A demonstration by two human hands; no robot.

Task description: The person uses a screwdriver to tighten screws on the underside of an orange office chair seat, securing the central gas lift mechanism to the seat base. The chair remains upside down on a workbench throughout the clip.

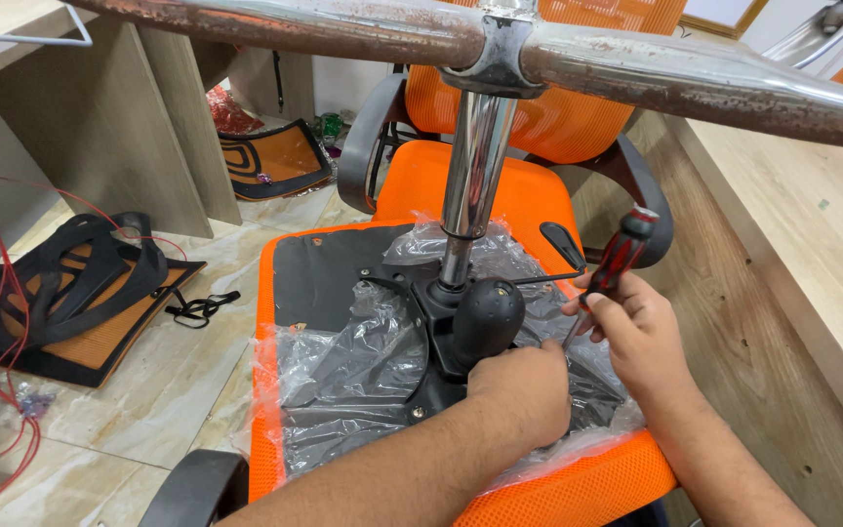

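Observation:
An orange office chair seat (421, 185) lies upside down, its black underside covered with clear plastic wrap (343, 376). A black tilt mechanism (461, 322) with a round knob sits in the middle, and a chrome gas column (470, 166) rises from it to the rusty chrome base legs (343, 29) overhead. My left hand (524, 390) presses on the mechanism beside the knob. My right hand (631, 332) grips a red-and-black screwdriver (617, 259), tip pointing down at the mechanism's right side. A thin black lever (548, 278) sticks out toward the screwdriver.
A second orange chair (558, 117) stands behind the seat. A black and orange mesh chair back (80, 303) lies on the tiled floor at left, with red wires (7, 390) beside it. Another orange part (275, 161) leans under the wooden desk (109, 117). A wooden table edge (792, 254) runs along the right.

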